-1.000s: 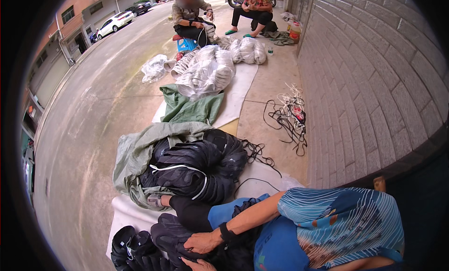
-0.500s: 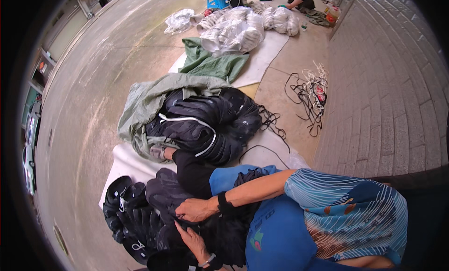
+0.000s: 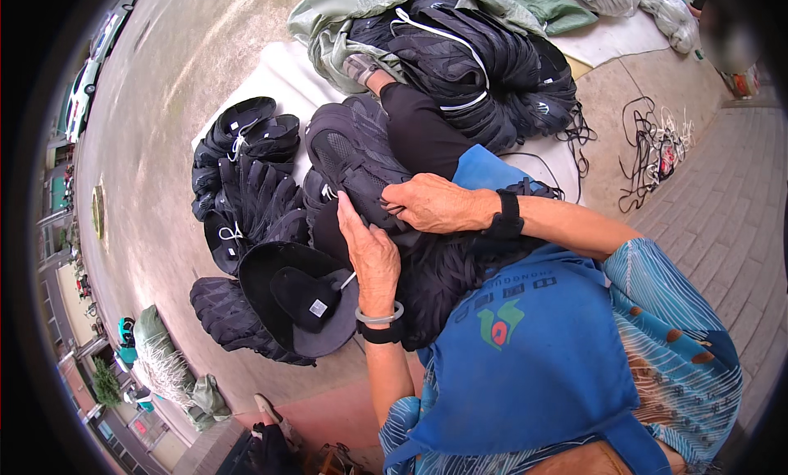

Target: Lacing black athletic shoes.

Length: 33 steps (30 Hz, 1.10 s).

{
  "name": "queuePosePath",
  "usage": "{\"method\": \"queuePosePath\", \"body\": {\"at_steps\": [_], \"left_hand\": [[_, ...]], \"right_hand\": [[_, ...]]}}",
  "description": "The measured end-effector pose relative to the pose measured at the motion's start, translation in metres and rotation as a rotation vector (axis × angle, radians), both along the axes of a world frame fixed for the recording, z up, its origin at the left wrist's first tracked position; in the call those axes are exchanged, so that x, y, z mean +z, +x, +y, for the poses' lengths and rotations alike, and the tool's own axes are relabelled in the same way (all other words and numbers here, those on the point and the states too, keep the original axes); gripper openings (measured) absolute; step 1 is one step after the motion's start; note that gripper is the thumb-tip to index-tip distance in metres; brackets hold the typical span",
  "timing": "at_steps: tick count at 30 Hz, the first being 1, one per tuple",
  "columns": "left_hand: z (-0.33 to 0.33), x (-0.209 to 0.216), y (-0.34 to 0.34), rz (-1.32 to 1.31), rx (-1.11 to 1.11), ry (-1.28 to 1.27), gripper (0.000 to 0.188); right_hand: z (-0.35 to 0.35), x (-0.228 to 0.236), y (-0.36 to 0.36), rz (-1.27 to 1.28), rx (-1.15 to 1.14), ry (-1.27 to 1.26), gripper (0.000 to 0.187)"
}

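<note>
Beside the left hand [image 3: 373,258], black shoes [image 3: 256,186] seemingly crowd the sheet edge [image 3: 269,79]

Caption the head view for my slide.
Right hand pinching a dark lace, left hand at a shoe upper, bundled uppers nearby.

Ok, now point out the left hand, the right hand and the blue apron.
Left hand [image 3: 372,253], head view: middle, between fingertips and wrist.
Right hand [image 3: 443,205], head view: back of the hand.
Blue apron [image 3: 533,368], head view: plain cloth at the front.
</note>
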<state>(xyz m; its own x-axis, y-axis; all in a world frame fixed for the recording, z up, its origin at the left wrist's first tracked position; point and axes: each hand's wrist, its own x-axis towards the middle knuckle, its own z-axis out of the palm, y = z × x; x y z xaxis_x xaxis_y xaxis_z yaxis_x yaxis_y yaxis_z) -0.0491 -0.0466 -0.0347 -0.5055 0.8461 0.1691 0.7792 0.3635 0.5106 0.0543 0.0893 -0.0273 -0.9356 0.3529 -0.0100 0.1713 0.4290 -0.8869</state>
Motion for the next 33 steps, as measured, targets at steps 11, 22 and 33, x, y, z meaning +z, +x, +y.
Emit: {"method": "queuePosePath", "body": {"at_steps": [11, 22, 33], "left_hand": [[0.006, 0.053, -0.005, -1.073, 0.213, 0.166, 0.040], [-0.009, 0.047, -0.011, -1.418, 0.228, 0.304, 0.026], [-0.009, 0.065, 0.044, -1.585, -0.050, 0.068, 0.028]], "right_hand": [[-0.031, 0.057, 0.012, 0.032, 0.252, 0.112, 0.016], [-0.040, 0.065, 0.035, 0.062, 0.502, 0.351, 0.026], [-0.004, 0.022, -0.015, -0.163, -0.161, -1.333, 0.024]]}}
